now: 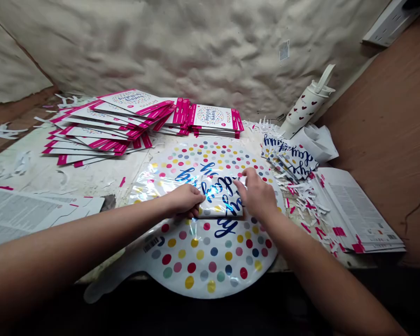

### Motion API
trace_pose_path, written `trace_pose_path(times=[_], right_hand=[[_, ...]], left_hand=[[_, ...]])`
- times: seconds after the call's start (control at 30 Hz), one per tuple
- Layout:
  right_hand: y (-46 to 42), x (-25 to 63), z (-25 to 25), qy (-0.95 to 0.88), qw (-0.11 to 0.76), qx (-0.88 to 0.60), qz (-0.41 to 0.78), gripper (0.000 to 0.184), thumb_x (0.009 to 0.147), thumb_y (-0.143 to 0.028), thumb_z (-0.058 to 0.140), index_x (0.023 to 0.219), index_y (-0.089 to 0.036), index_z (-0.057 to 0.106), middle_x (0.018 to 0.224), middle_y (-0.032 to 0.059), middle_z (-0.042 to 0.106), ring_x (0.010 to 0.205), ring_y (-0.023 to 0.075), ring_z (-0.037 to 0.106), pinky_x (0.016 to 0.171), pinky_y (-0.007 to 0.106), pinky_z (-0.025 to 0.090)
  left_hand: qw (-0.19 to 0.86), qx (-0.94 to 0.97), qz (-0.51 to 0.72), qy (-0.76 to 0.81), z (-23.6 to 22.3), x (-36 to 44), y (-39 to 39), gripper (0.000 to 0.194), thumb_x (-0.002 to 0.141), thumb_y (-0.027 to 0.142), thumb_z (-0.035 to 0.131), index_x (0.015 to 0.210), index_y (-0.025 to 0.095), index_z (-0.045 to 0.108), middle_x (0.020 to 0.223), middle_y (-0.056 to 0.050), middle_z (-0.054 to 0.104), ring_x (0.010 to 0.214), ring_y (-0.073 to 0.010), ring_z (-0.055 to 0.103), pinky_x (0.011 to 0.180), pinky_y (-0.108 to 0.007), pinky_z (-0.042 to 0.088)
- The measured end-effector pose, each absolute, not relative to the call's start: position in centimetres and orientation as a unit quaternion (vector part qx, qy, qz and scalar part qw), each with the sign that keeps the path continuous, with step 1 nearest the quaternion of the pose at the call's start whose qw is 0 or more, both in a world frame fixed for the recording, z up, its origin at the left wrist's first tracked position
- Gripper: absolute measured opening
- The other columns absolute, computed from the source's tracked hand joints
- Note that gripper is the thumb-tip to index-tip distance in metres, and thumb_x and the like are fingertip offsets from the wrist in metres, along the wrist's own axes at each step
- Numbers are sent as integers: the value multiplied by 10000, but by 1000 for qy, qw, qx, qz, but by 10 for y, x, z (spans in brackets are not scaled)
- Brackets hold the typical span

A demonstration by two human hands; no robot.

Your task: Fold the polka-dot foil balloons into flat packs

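White foil balloon (203, 261) with coloured dots, its neck angled lower left, is folded into a crosswise wad (220, 198), pressed between the spread left hand (184, 200) and bent right hand (255, 193).

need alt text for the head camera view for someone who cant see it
The left hand and right hand fold a round foil balloon with multicoloured polka dots and blue script on a worktable. Pink-edged packets lie stacked behind it, with folded balloons and printed sheets to the right.
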State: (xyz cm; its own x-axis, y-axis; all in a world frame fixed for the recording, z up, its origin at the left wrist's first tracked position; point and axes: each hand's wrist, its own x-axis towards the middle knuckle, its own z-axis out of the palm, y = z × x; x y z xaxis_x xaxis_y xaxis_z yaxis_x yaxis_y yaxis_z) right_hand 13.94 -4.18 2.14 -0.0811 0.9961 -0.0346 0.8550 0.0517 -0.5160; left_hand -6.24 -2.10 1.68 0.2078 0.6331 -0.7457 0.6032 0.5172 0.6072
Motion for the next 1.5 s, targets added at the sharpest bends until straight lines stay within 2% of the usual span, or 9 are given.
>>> trace_pose_path(times=[0.13, 0.4, 0.53, 0.63, 0.73, 0.9, 1.07, 1.3, 1.5], right_hand=[[-51, 114, 10, -845, 97, -508, 135, 575, 914, -496, 289, 1332, -114, 389, 1408, 161, 364, 1305, 304, 309, 1042, 470, 287], [-48, 117, -10, -868, 9, -446, 217, 1166, 600, -865, 353, 1451, -124, 57, 1511, 103, -30, 1373, 321, -78, 1099, 526, -23], [-54, 114, -9, -877, 47, -435, 196, 1198, 574, -837, 454, 1442, -84, 114, 1503, 148, 71, 1374, 344, 30, 1102, 541, 65], [-66, 117, -12, -889, 138, -419, 126, 840, 793, -551, 511, 1413, -56, 234, 1462, 174, 243, 1359, 293, 193, 1106, 468, 210], [-77, 142, -10, -869, 266, -412, 60, 501, 871, -137, 360, 1371, -102, 355, 1343, 130, 469, 1250, 195, 427, 1029, 360, 398], [-56, 237, 26, -663, 409, -625, -52, 533, 862, -83, 284, 1382, -179, 347, 1234, 82, 577, 973, 180, 625, 816, 343, 550], [14, 302, 38, -610, 212, -760, -77, 576, 837, -58, 292, 1406, -150, 300, 1482, 45, 245, 1375, 249, 149, 1096, 436, 231], [52, 310, 10, -563, 78, -817, 94, 552, 853, -311, 422, 1355, -85, 383, 1400, 175, 375, 1271, 345, 356, 1014, 467, 325], [-16, 264, 37, -640, 162, -741, 125, 481, 927, -424, 283, 1313, -190, 448, 1334, 108, 468, 1192, 243, 451, 995, 396, 344]], left_hand=[[618, 487, 5, 617, 20, -69, -17, 302, 725, 417, 598, 605, 153, 515, 533, -39, 620, 415, -117, 540, 361, -177, 339], [738, 283, 153, 594, 47, -101, -26, 345, 621, 327, 729, 881, 134, 608, 930, -98, 675, 828, -186, 648, 677, -253, 532], [722, 346, 100, 591, 41, -73, -31, 296, 578, 279, 767, 710, 155, 533, 600, 8, 595, 521, -115, 570, 466, -198, 464], [697, 356, 159, 602, 41, -50, -24, 280, 625, 216, 728, 647, 173, 452, 500, 63, 486, 406, -70, 464, 404, -174, 407], [732, 351, 218, 542, 51, -41, -19, 169, 699, 180, 665, 766, 159, 511, 677, 9, 590, 564, -93, 578, 562, -201, 498], [614, 629, 175, 444, 56, -43, -54, 262, 864, 376, 468, 1066, 233, 554, 1031, -50, 625, 906, -189, 610, 777, -314, 506], [350, 893, -63, 277, 50, -33, -118, 187, 804, 220, 512, 952, 226, 627, 1009, -50, 620, 918, -203, 584, 812, -304, 479], [196, 938, -168, 233, 33, -26, -149, 224, 796, 169, 514, 996, 170, 617, 1046, -116, 618, 893, -266, 586, 774, -382, 503], [326, 878, -133, 323, 36, -35, -141, 204, 783, 121, 456, 801, 186, 648, 856, -56, 641, 749, -178, 605, 664, -255, 462]])
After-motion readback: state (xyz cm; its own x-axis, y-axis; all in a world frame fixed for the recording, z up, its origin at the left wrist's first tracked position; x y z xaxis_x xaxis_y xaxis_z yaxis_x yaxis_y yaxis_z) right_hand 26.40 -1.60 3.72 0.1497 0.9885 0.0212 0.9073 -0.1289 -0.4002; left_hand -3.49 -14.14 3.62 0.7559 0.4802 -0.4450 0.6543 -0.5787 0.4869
